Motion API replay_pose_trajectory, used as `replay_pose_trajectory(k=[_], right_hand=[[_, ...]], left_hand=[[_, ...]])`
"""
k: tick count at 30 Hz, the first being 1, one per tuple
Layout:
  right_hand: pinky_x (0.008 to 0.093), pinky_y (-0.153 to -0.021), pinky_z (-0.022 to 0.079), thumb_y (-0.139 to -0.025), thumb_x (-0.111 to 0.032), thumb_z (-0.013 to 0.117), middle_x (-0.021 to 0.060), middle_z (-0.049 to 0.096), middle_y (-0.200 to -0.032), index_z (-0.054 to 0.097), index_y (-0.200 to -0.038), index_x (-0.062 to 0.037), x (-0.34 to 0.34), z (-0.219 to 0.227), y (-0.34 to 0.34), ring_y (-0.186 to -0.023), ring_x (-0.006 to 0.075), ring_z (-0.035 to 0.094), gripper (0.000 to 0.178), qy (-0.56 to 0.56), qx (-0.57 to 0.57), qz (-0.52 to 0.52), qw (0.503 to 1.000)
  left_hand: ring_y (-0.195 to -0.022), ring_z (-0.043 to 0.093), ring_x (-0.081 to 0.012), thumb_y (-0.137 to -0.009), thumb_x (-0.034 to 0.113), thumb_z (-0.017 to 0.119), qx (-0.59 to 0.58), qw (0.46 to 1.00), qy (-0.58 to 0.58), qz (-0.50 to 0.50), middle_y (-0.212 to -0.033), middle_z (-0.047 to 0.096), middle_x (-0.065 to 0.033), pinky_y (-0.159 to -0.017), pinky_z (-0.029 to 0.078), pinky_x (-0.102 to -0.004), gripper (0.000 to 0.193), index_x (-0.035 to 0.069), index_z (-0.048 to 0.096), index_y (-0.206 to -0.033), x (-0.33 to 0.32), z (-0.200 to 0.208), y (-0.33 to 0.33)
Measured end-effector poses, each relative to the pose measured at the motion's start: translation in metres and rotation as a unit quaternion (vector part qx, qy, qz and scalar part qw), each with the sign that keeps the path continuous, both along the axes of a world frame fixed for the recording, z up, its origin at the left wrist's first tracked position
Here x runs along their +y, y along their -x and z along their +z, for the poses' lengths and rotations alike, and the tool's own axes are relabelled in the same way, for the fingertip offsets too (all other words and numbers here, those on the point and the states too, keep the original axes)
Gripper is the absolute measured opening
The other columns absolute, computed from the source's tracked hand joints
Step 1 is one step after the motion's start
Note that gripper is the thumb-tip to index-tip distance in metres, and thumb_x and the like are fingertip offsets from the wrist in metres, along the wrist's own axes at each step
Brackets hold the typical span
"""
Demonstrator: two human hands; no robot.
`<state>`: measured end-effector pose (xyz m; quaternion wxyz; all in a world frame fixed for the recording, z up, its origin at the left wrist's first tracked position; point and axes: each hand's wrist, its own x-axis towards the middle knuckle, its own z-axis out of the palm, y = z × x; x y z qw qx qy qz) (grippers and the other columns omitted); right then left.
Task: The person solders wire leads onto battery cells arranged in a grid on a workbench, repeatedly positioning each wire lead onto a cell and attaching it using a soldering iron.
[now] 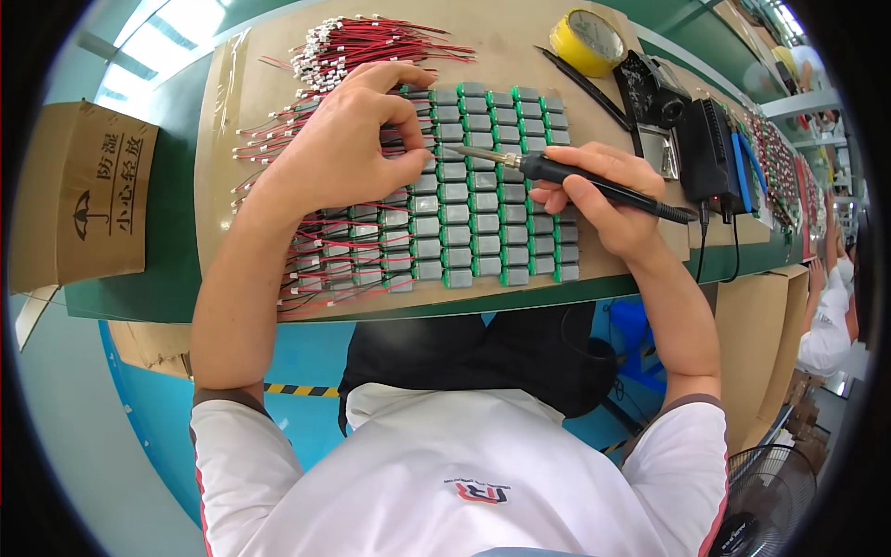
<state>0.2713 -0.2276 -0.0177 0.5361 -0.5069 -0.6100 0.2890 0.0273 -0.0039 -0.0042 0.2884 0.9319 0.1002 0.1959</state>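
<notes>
Rows of small grey battery cells with green circuit strips (455,213) lie on a brown board (640,246) in front of me. My right hand (608,190) grips the black handle of a soldering iron (543,168); its metal tip points left over the cells, close to my left fingertips. My left hand (343,139) hangs over the left rows with thumb and index finger pinched together; what they hold is too small to make out. Red and black wires with white connectors (311,251) trail from the left rows of cells, partly under my left wrist.
A heap of red and black leads (385,42) lies at the far side. Back right are a yellow tape roll (587,43), a black pen-like tool (585,88), an iron stand (654,88) and a black power box (711,153). A carton (83,195) stands left.
</notes>
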Motion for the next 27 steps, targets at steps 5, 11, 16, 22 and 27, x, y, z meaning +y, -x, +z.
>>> replay_pose_trajectory(k=[5, 11, 16, 22, 27], right_hand=[[0.0301, -0.071, 0.064, -0.097, 0.003, 0.070, 0.0180, 0.078, -0.092, 0.077, -0.122, 0.0108, 0.0032, -0.0047, -0.0025, -0.078, 0.0199, 0.080, 0.027, -0.031, -0.017, -0.007, 0.999], [0.0332, -0.076, 0.066, -0.096, 0.004, 0.065, 0.0208, 0.078, -0.095, 0.074, -0.125, 0.0129, 0.0042, 0.0007, -0.0039, -0.079, 0.0219, 0.080, 0.031, -0.022, -0.068, 0.012, 0.997], [0.0327, -0.076, 0.066, -0.096, 0.004, 0.065, 0.0206, 0.078, -0.096, 0.075, -0.124, 0.0128, 0.0047, -0.0001, -0.0035, -0.079, 0.0216, 0.080, 0.031, -0.022, -0.067, 0.011, 0.997], [0.0330, -0.077, 0.067, -0.096, 0.005, 0.065, 0.0210, 0.078, -0.097, 0.075, -0.123, 0.0129, 0.0042, 0.0003, -0.0025, -0.080, 0.0224, 0.080, 0.030, -0.017, -0.066, 0.009, 0.998], [0.0332, -0.077, 0.067, -0.095, 0.006, 0.065, 0.0215, 0.078, -0.097, 0.075, -0.123, 0.0129, 0.0030, -0.0010, -0.0043, -0.081, 0.0231, 0.081, 0.030, -0.026, -0.070, 0.013, 0.997]], left_hand=[[-0.142, 0.060, -0.0325, -0.080, 0.006, 0.081, 0.004, 1.000, 0.007, -0.004, -0.150, 0.065, -0.0138, -0.118, 0.046, -0.0434, 0.012, 0.000, 0.070, -0.080, 0.0007, 0.0007, -0.0014], [-0.141, 0.061, -0.0319, -0.081, 0.007, 0.080, 0.001, 1.000, -0.002, 0.000, -0.150, 0.065, -0.0128, -0.118, 0.047, -0.0431, 0.012, 0.000, 0.071, -0.080, 0.0009, 0.0002, -0.0008], [-0.140, 0.061, -0.0316, -0.081, 0.007, 0.080, 0.001, 1.000, -0.008, 0.002, -0.150, 0.065, -0.0127, -0.117, 0.047, -0.0428, 0.012, 0.000, 0.071, -0.080, 0.0014, -0.0019, -0.0004], [-0.140, 0.061, -0.0319, -0.081, 0.007, 0.080, 0.004, 1.000, -0.007, 0.003, -0.150, 0.065, -0.0130, -0.117, 0.047, -0.0429, 0.012, 0.000, 0.071, -0.080, 0.0010, -0.0026, -0.0003], [-0.141, 0.061, -0.0321, -0.081, 0.007, 0.080, 0.005, 1.000, -0.005, 0.004, -0.150, 0.064, -0.0134, -0.118, 0.047, -0.0432, 0.011, 0.000, 0.071, -0.080, 0.0007, -0.0021, -0.0006]])
